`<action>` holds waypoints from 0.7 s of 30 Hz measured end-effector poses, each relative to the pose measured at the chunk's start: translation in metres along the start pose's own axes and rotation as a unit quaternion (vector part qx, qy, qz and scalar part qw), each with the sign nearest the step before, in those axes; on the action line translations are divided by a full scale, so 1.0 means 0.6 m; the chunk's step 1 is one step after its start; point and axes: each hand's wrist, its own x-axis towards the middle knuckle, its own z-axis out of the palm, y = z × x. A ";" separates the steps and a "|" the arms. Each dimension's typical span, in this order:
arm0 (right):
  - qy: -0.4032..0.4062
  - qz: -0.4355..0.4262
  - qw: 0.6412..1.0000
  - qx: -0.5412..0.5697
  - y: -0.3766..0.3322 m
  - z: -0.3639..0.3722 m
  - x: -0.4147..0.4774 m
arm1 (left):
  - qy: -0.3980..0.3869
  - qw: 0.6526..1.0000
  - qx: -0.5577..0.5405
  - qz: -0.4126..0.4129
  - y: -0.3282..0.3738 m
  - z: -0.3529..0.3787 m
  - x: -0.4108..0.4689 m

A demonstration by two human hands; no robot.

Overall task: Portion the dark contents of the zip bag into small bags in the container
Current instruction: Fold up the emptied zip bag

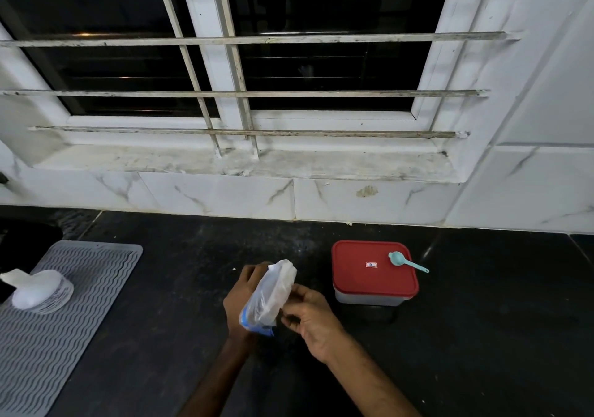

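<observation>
Holding a crumpled zip bag [270,291] above the dark worktop [154,336].
Clear-whitish, blue strip at the lower end, tilted, left of the red-lidded container [353,277]; clasped by the left grip [242,301], pinched by the right grip [310,322].

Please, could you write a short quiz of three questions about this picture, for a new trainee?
1. True or false: the spoon lies on the red lid of the container.
2. The left hand and the right hand hold together: A) the spoon, B) the zip bag, C) the red lid.
3. Fill in: the grey mat lies to the ___ of the zip bag.

Key: 1 true; 2 B; 3 left.
</observation>
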 end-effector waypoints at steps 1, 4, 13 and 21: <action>0.021 -0.008 1.000 -0.011 0.000 -0.001 0.002 | 0.027 1.000 -0.006 -0.013 0.002 -0.003 0.005; 0.089 -0.013 0.996 -0.030 0.001 -0.016 0.016 | 0.097 0.992 0.004 -0.076 0.000 -0.015 0.023; 0.103 -0.035 0.992 0.064 0.016 -0.025 0.036 | -0.083 0.978 -0.117 -0.150 -0.006 -0.018 0.005; 0.179 -0.095 0.979 -0.020 0.024 -0.031 0.034 | -0.047 0.948 -0.251 -0.191 0.006 -0.027 -0.001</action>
